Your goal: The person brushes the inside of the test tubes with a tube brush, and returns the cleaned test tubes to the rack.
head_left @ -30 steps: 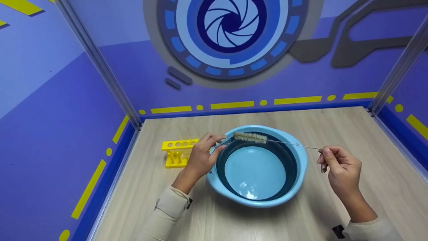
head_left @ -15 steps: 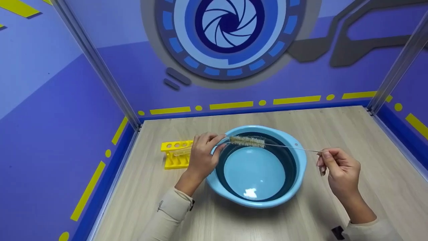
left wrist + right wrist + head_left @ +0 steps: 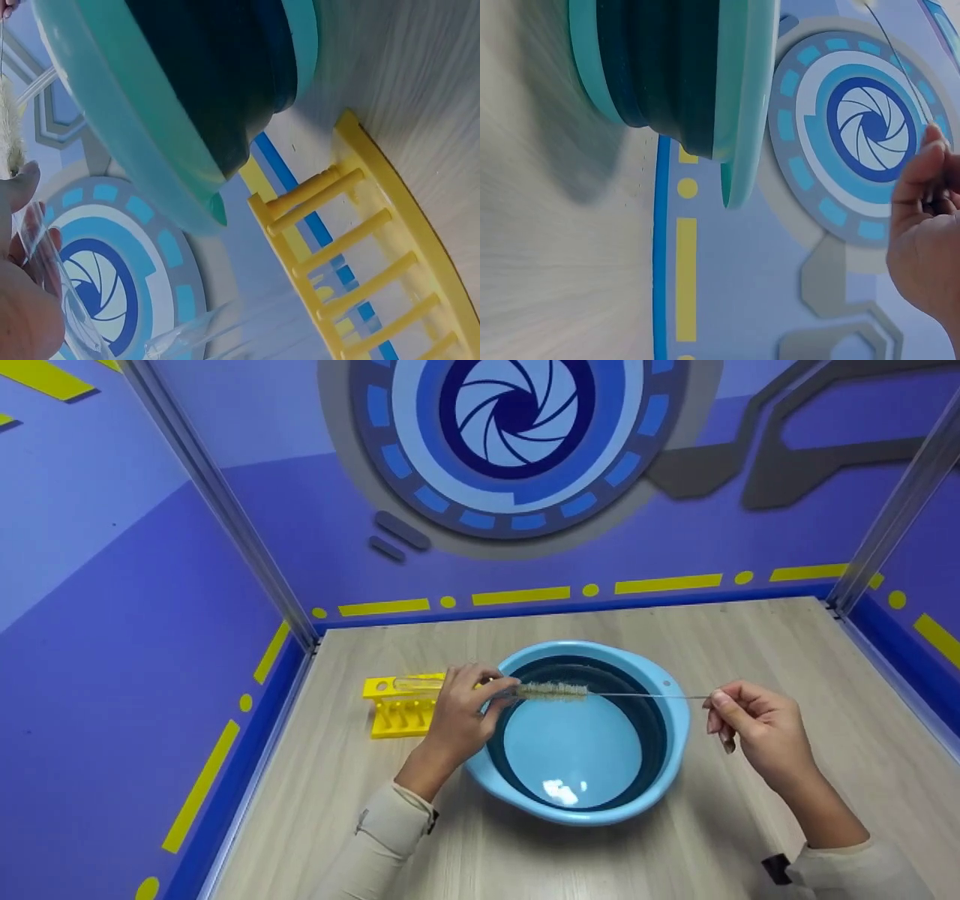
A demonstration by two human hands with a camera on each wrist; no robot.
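My left hand (image 3: 469,705) grips a clear glass test tube (image 3: 418,684), held nearly level with its closed end over the yellow rack. In the left wrist view the tube (image 3: 71,300) runs down from the fingers. A test tube brush (image 3: 555,691) with pale bristles lies in line with the tube, its bristle end right at the left fingertips. Its thin wire handle (image 3: 649,695) crosses above the blue basin (image 3: 577,816). At the wire's far end, my right hand (image 3: 761,727) pinches it between thumb and fingers, right of the basin. The left fingers hide the tube's mouth.
Left of the basin stands a yellow test tube rack (image 3: 401,724), partly behind the left hand. The light wood table (image 3: 360,817) is bounded by purple-blue panels (image 3: 262,532) at the back and sides.
The tube has swung up to nearly level, its closed end rising over the rack. The brush has come down and levelled, its bristles meeting the left fingertips. The right hand has shifted slightly left.
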